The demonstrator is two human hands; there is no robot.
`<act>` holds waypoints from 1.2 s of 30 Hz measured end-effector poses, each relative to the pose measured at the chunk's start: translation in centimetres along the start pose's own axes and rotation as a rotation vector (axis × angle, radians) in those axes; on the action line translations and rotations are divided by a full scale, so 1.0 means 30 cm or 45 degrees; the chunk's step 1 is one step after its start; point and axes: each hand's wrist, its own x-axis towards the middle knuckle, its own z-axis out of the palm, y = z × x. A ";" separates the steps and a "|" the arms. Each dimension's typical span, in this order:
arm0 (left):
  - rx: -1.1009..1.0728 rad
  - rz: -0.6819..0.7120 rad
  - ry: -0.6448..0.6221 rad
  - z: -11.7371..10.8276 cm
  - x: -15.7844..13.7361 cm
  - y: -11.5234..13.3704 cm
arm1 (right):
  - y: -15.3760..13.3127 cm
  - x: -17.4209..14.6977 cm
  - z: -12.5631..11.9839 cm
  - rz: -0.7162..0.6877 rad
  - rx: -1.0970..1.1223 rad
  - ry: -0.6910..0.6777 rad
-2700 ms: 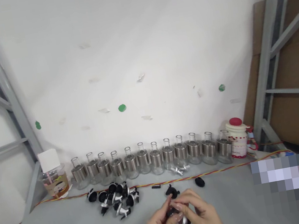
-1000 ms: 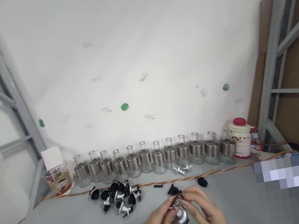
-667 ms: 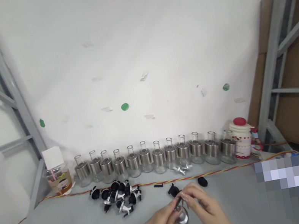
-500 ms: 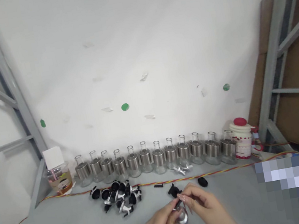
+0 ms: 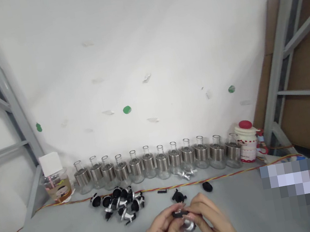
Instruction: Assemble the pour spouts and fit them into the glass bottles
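My left hand (image 5: 161,230) and my right hand (image 5: 212,220) meet low in the middle of the head view, fingers closed around one small assembly. It is a silver bottle pourer (image 5: 189,226) with a small black strip-like part (image 5: 179,214) above it. Both hands pinch that black part, and fingers partly hide the pourer. Just beyond the fingertips lies a black plastic piece with side tabs (image 5: 179,196). A round black cap (image 5: 207,186) rests right of it, and a short black strip (image 5: 162,191) lies to its left.
Several glass bottles with metal sleeves (image 5: 162,160) line the wall. A pile of black-and-silver pourers (image 5: 119,202) lies left. Silver parts (image 5: 184,175) lie before the bottles. A twisted cable (image 5: 228,175) crosses the table. A drink cup (image 5: 58,187) and a red-lidded container (image 5: 247,143) flank the row.
The black part in my fingers has turned from slanted to nearly level. Both hands have drawn closer around it, and the whole view has shifted slightly.
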 end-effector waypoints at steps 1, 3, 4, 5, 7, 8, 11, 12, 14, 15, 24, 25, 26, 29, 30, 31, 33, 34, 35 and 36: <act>-0.033 -0.035 0.004 0.004 -0.003 0.002 | 0.002 0.001 -0.003 -0.010 -0.003 0.005; -0.067 -0.052 -0.004 0.012 -0.012 0.009 | 0.004 0.005 -0.008 -0.021 -0.002 0.016; -0.074 -0.045 -0.017 0.016 -0.017 0.014 | 0.005 0.007 -0.011 -0.027 -0.001 0.017; -0.079 -0.036 -0.030 0.018 -0.022 0.019 | 0.005 0.008 -0.013 -0.032 -0.003 0.016; -0.077 -0.039 -0.034 0.020 -0.029 0.029 | 0.003 0.011 -0.016 -0.051 -0.017 0.005; -0.071 -0.052 -0.023 0.020 -0.030 0.033 | 0.001 0.011 -0.017 -0.076 -0.025 0.001; -0.064 -0.084 0.009 0.016 -0.026 0.036 | -0.007 0.011 -0.020 -0.158 -0.058 0.007; -0.070 -0.086 0.014 0.015 -0.024 0.035 | -0.009 0.010 -0.021 -0.170 -0.069 0.004; -0.088 -0.081 0.028 0.015 -0.021 0.032 | -0.012 0.008 -0.022 -0.159 -0.080 -0.006; -0.090 -0.071 0.041 0.017 -0.021 0.031 | -0.012 0.007 -0.022 -0.145 -0.079 -0.015; -0.054 -0.006 0.084 0.024 -0.025 0.036 | -0.018 0.007 -0.014 -0.007 0.033 -0.054; -0.054 -0.009 0.077 0.024 -0.024 0.037 | -0.018 0.008 -0.013 0.004 0.044 -0.057; -0.053 -0.012 0.071 0.023 -0.023 0.037 | -0.017 0.008 -0.012 0.007 0.052 -0.061; -0.053 -0.029 0.060 0.018 -0.016 0.035 | -0.007 0.007 -0.009 -0.007 0.053 -0.069; -0.054 -0.040 0.056 0.015 -0.013 0.034 | -0.002 0.005 -0.008 -0.010 0.046 -0.068; -0.058 -0.055 0.048 0.011 -0.009 0.031 | 0.002 0.003 -0.006 -0.015 0.036 -0.071; -0.070 -0.093 0.022 0.003 0.001 0.027 | 0.010 -0.002 -0.002 -0.022 0.017 -0.082; -0.079 -0.115 0.007 -0.002 0.005 0.025 | 0.014 -0.004 0.001 -0.024 0.012 -0.085; -0.090 -0.139 -0.004 -0.006 0.009 0.023 | 0.016 -0.005 0.004 -0.022 0.008 -0.086; -0.101 -0.164 -0.012 -0.010 0.013 0.022 | 0.018 -0.006 0.006 -0.013 0.008 -0.085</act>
